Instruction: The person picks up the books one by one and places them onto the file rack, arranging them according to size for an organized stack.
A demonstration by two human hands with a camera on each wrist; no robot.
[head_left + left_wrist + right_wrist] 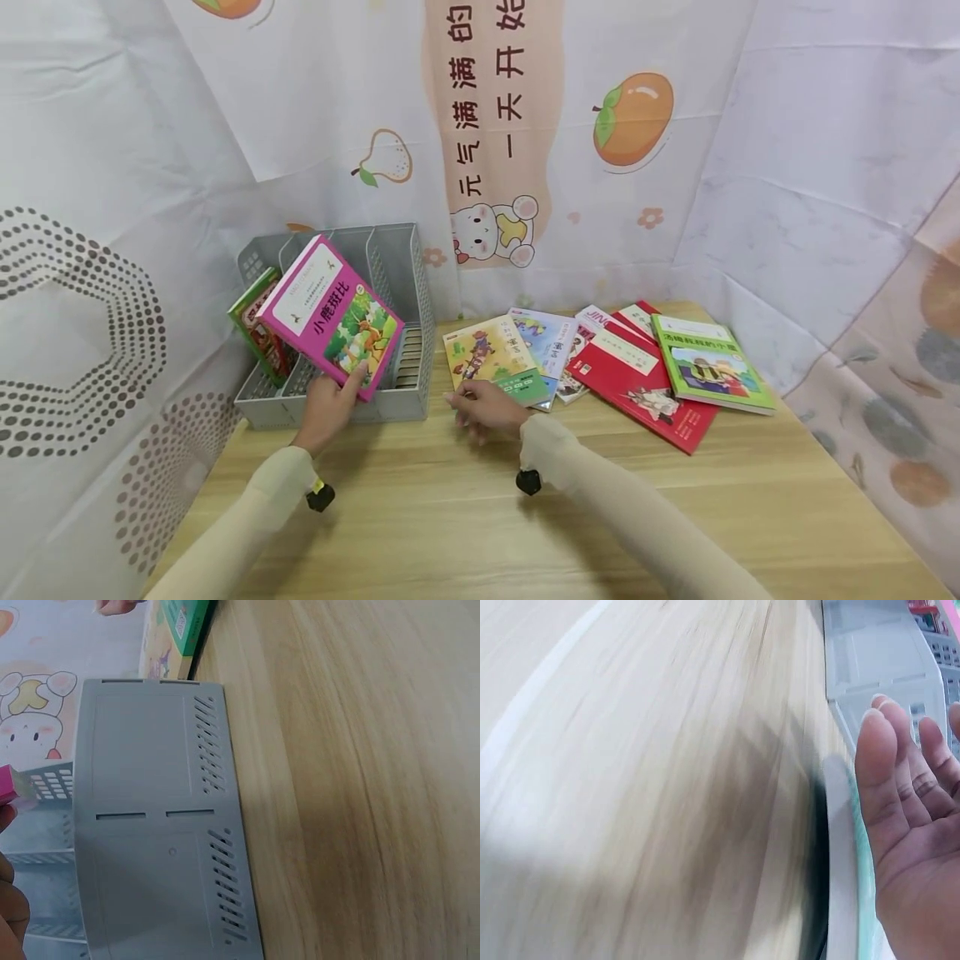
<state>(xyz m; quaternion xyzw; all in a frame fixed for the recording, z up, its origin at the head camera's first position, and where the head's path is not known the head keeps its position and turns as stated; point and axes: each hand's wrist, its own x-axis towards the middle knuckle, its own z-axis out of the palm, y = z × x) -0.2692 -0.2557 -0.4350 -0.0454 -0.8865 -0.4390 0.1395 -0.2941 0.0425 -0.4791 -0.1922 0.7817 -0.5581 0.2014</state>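
Note:
My left hand (pixel 328 410) pinches the lower edge of a pink book (pixel 341 321) with an animal picture on its cover. The book tilts above the grey divided rack (pixel 402 406), its cover facing me. In the left wrist view only curled fingers (pixel 11 900) and a pink corner of the book show at the left edge. My right hand (pixel 487 408) hovers by the near edge of a yellow and green book (pixel 487 354), holding nothing. The right wrist view shows that hand's palm with loosely bent fingers (pixel 877 750).
Green and red books (pixel 258 321) lean in the rack's left compartment. Right of the rack lie a blue-purple book (pixel 551 337), a red book (pixel 622 367) and a green book (pixel 712 367), partly overlapping others. A printed cloth (pixel 322 100) hangs behind the wooden table (pixel 450 517).

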